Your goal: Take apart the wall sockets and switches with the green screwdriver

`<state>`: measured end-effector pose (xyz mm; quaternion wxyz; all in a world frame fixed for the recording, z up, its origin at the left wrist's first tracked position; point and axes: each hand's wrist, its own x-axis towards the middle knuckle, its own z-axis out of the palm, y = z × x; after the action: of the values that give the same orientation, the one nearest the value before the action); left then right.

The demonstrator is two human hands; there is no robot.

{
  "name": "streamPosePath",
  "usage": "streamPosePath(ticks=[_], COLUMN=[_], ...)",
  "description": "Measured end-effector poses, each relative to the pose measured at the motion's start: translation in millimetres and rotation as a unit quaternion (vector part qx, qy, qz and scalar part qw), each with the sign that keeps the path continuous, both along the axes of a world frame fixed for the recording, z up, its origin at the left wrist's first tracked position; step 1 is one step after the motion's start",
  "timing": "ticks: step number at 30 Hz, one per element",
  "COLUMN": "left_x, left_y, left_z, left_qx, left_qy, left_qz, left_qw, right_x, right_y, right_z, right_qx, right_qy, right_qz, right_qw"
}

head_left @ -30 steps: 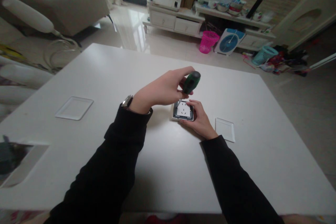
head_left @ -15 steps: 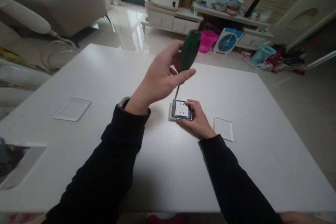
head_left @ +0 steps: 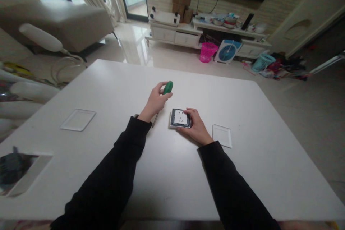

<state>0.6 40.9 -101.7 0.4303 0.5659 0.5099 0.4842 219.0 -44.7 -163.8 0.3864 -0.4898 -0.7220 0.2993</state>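
The left hand [head_left: 157, 100] is clamping its fingers on a green screwdriver [head_left: 168, 87], and the right hand [head_left: 197, 129] is squeezing its fingers on the socket [head_left: 180, 117], which is sitting on the counter [head_left: 169, 187]. The person seems to be working on the socket; using the tool there would be needing good aim and steady holding.

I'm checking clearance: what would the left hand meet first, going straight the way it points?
From the left hand, holding a green screwdriver, the way looks free over the white table to its far edge; the socket lies off to the right. Hand height is hard to judge.
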Motion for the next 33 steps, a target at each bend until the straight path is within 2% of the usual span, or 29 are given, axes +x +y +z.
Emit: streamPosePath(ticks=[3,5,9,13,15,20,24,29,33], left_x=[-8,-12,-13,-11,-12,-14,-13,-13,-13], left_y=[-6,-12,-24,-26,-24,-18,-16,-15,-16], left_z=[-27.1,-39.4,-48.9,-53.4,-56.9,-64.8,-67.2,-68.2,-68.0], left_qx=[-0.044,-0.053,-0.055,-0.058,-0.059,-0.017,-0.006,0.001,0.000], left_qy=[0.087,0.164,0.319,0.416,0.430,0.420,0.447,0.443,0.431], left_qz=[0.068,0.085,0.110,0.137,0.145,0.139,0.139,0.152,0.157], left_qw=[0.993,0.981,0.940,0.897,0.889,0.897,0.884,0.884,0.888], right_x=[-1,-1,0,0,0,11,56,121,142], right_y=[0,0,1,1,0,-4,-12,-29,-37], right_z=[0.1,-0.7,-2.9,-3.4,-3.1,2.5,13.2,23.6,26.1], right_qx=[0.004,0.006,0.008,0.016,0.018,0.002,-0.020,-0.105,-0.123], right_qy=[0.000,0.001,-0.001,-0.016,-0.027,-0.083,-0.188,-0.315,-0.328], right_qz=[-0.002,-0.004,-0.004,-0.004,-0.001,0.023,0.019,-0.018,-0.026], right_qw=[1.000,1.000,1.000,1.000,0.999,0.996,0.982,0.943,0.936])
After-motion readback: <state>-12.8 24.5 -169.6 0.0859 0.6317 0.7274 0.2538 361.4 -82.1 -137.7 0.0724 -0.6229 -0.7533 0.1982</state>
